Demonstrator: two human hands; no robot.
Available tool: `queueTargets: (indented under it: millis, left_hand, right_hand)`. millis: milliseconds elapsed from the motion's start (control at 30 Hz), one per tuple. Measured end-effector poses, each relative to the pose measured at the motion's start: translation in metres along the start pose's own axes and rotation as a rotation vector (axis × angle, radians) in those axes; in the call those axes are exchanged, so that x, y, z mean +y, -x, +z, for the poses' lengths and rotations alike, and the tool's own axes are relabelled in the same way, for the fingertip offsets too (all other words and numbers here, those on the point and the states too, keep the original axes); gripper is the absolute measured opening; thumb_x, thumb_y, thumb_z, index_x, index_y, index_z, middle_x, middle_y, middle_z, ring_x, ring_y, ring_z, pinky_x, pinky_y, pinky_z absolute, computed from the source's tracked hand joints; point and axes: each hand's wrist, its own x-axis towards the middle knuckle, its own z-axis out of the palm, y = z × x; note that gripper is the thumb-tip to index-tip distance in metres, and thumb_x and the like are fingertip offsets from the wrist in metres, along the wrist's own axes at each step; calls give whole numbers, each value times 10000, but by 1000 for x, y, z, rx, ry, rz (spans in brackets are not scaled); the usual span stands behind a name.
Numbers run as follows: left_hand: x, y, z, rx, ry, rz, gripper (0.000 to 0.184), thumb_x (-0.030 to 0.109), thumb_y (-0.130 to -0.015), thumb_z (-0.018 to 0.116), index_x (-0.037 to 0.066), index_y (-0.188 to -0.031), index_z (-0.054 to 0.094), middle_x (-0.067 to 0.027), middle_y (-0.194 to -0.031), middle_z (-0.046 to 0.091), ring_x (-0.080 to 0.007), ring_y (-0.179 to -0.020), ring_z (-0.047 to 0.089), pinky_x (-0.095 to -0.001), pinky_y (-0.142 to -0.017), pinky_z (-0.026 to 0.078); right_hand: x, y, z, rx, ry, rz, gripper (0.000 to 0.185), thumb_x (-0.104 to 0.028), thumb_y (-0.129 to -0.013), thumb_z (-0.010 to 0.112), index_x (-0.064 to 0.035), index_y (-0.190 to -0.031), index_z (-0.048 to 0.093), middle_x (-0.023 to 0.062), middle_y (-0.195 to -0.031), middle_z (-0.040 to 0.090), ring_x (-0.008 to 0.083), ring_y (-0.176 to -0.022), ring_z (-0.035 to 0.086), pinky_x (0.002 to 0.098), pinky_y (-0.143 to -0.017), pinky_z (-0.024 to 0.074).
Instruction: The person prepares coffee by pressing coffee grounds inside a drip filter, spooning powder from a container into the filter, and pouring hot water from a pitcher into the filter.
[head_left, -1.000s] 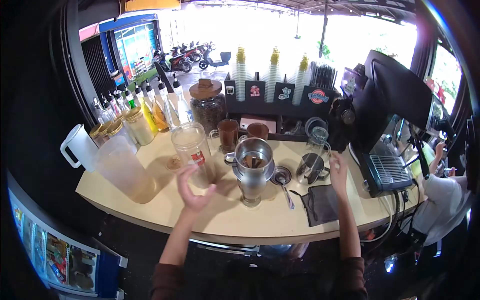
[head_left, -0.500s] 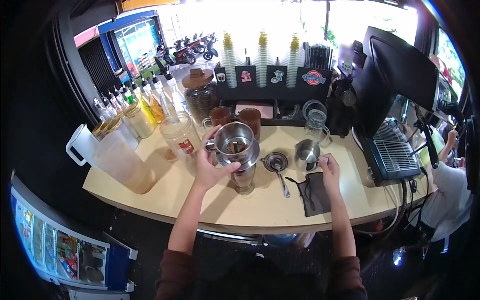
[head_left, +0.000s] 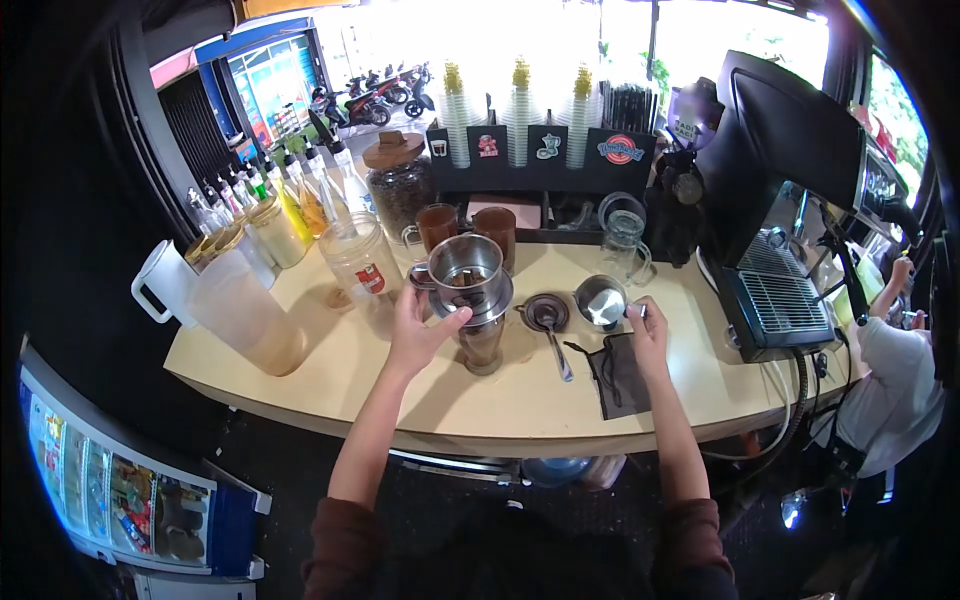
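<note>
My left hand (head_left: pixel 418 335) grips a metal drip coffee filter (head_left: pixel 466 270) by its side, thumb on the wide flange. Dark brown coffee grounds show inside the filter. Directly beneath it stands a tall glass (head_left: pixel 482 352), partly covered by the flange; whether they touch is hard to tell. My right hand (head_left: pixel 648 328) holds a small steel pitcher (head_left: pixel 603 302) by its handle, the mouth tipped towards me and the shiny inside visible. Between the hands lie a round dark filter lid (head_left: pixel 546 312) and a spoon (head_left: pixel 562 360). A dark drawstring pouch (head_left: pixel 622 380) lies below the pitcher.
Two brown-filled mugs (head_left: pixel 495 228) stand behind the filter. Left are a plastic jar (head_left: pixel 362 262), a cloudy jug (head_left: pixel 245 310) and syrup bottles (head_left: pixel 300 195). A glass mug (head_left: pixel 624 240) and an espresso machine (head_left: pixel 780 290) stand right; a person (head_left: pixel 890 390) is beyond.
My right hand has tipped the pitcher, so its inside now faces me more. The filter remains in my left hand above the glass. The whole view has shifted slightly.
</note>
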Motion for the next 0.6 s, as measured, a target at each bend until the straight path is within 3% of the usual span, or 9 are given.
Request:
queueTargets:
  millis: [200, 233, 333, 400, 500, 600]
  left_hand:
    - [20, -5, -2, -78, 54, 52, 835, 118, -680, 813, -10, -1345, 325, -136, -1330, 434, -212, -1244, 440, -360, -1075, 327]
    - [14, -5, -6, -112, 24, -26, 845, 129, -677, 818, -11, -1346, 321, -138, -1336, 427, -214, -1246, 439, -359, -1080, 323]
    - [-6, -6, -12, -122, -113, -155, 866, 176, -674, 828, -14, -1345, 314, -140, -1333, 430, -223, -1245, 438, -355, -1079, 325]
    - [-11, -7, -9, -223, 84, -229, 868, 198, -681, 824, -15, -1343, 304, -141, -1328, 438, -227, -1244, 437, -354, -1069, 336]
    - [-7, -1, 3, -176, 140, -196, 849, 220, -707, 798, -10, -1348, 291, -134, -1288, 472, -223, -1210, 463, -362, -1044, 359]
    - [-13, 5, 6, -144, 175, -196, 799, 230, -732, 768, -2, -1339, 303, -123, -1246, 500, -209, -1162, 493, -363, -1016, 379]
  right_hand:
    - [-9, -15, 3, -37, -245, -45, 130, -111, -939, 530, -62, -821, 505, -20, -761, 497, 64, -755, 461, 235, -709, 376]
    - [-21, -19, 4, -52, -267, -44, 123, -105, -933, 535, -68, -821, 502, -20, -771, 501, 62, -764, 459, 231, -720, 374]
    - [-73, -29, 14, -110, -284, -108, 118, -105, -928, 544, -71, -824, 500, -28, -773, 494, 60, -766, 454, 229, -718, 370]
    - [-99, -43, 20, -140, -277, -141, 118, -118, -913, 570, -77, -831, 496, -41, -762, 473, 48, -745, 435, 224, -688, 355]
    - [-138, -59, 32, -262, -135, -216, 135, -130, -887, 602, -86, -824, 491, -53, -746, 440, 27, -688, 396, 201, -607, 307]
    - [-169, -67, 52, -346, -124, -166, 166, -83, -879, 618, -72, -809, 468, -52, -728, 413, 10, -672, 416, 187, -610, 373]
